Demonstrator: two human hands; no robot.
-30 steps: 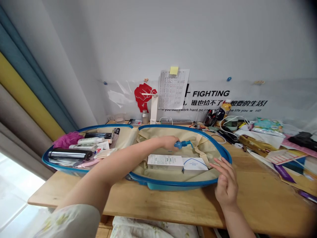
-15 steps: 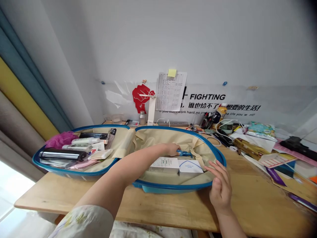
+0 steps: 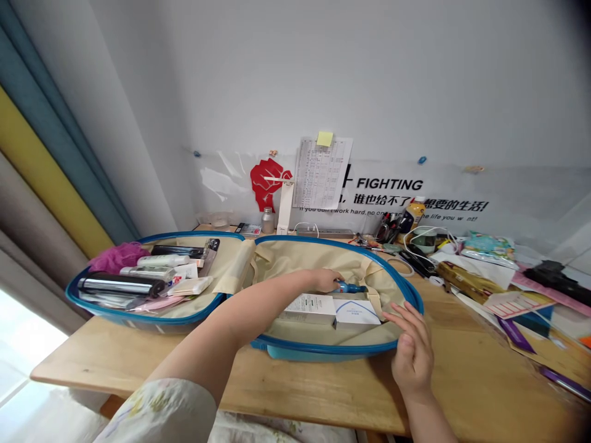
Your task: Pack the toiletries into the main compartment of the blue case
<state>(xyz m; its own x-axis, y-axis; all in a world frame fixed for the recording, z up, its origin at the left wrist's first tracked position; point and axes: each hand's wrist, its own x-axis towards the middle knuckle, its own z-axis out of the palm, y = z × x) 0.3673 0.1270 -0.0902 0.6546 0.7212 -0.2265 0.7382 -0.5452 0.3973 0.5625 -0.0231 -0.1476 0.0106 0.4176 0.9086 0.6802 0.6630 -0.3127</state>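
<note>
An open suitcase (image 3: pixel 325 348) with a blue rim and beige lining lies on the table. My left hand (image 3: pixel 327 281) reaches into its right half, fingers closed round one end of a small blue bottle (image 3: pixel 351 288) that lies on its side against the lining. Nearer to me, two white boxes (image 3: pixel 312 307) sit side by side below that hand. At the right rim, my right hand (image 3: pixel 412 347) is open, its fingers stretched out over the edge. Part of the bottle is hidden behind my left fingers. A beige strap (image 3: pixel 373 295) runs beside the bottle's far end.
The suitcase's left half holds a purple bath puff (image 3: pixel 117 256), a dark cylinder (image 3: pixel 120 287), tubes and packets. A wooden table (image 3: pixel 332 387) bears the suitcase. To the right lie a gold pouch (image 3: pixel 471 278), papers, pens and a drink bottle (image 3: pixel 413 214).
The view has shifted slightly. My left hand and the blue bottle have moved a little to the right inside the suitcase. My right hand keeps its place at the rim.
</note>
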